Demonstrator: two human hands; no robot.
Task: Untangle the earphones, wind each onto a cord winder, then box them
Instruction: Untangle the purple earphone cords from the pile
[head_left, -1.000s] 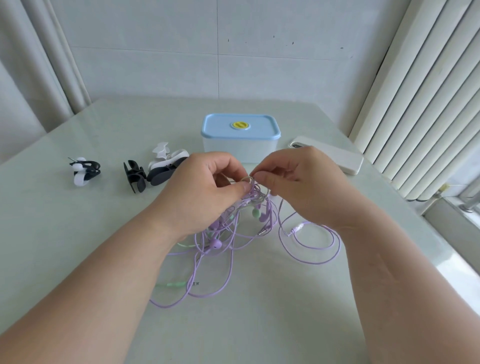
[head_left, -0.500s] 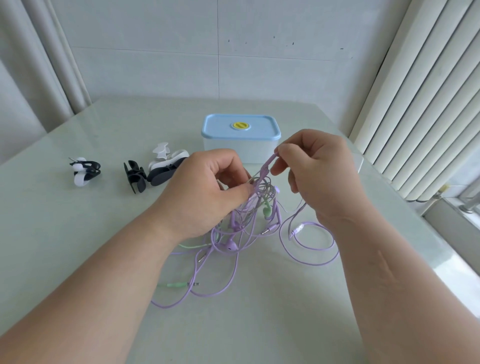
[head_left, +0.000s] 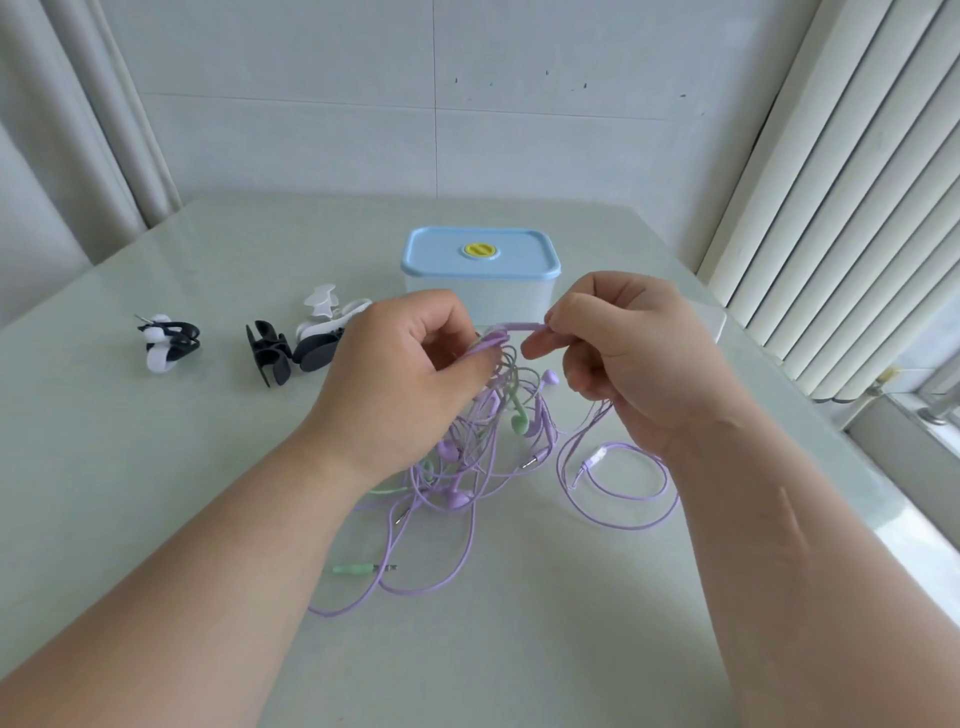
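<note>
The left hand pinches the top of the tangled earphones between thumb and curled fingers. The right hand, close beside it, pinches the far end of a short purple cord piece stretched between the two grips. The tangle hangs below the grips onto the table, the blue-lidded box stands just behind them, and the cord winders lie left of the left grip.

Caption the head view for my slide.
Left hand and right hand pinch a purple cord above tangled earphones; cord winders and lidded box sit beyond.
</note>
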